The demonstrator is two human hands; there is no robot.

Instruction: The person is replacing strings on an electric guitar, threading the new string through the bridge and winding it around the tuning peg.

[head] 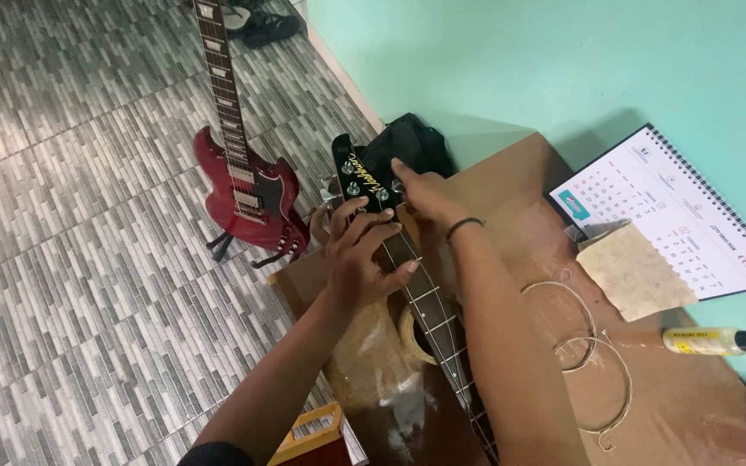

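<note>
A guitar lies on the brown table point(701, 397), its dark neck point(433, 311) running away from me to a black headstock point(363, 177) with silver tuning pegs. My left hand point(357, 255) is wrapped over the neck just below the headstock, fingers spread across the strings. My right hand point(420, 194) reaches to the right edge of the headstock, with its fingertips pinching a tuning peg. A dark band circles my right wrist point(464, 226).
A red electric guitar point(243, 185) stands on a floor stand to the left. A black bag point(407, 142) sits by the teal wall. Coiled strings point(593, 354), a yellow-labelled bottle point(714, 341), a brown paper piece point(636, 267) and a desk calendar point(675, 211) are on the table.
</note>
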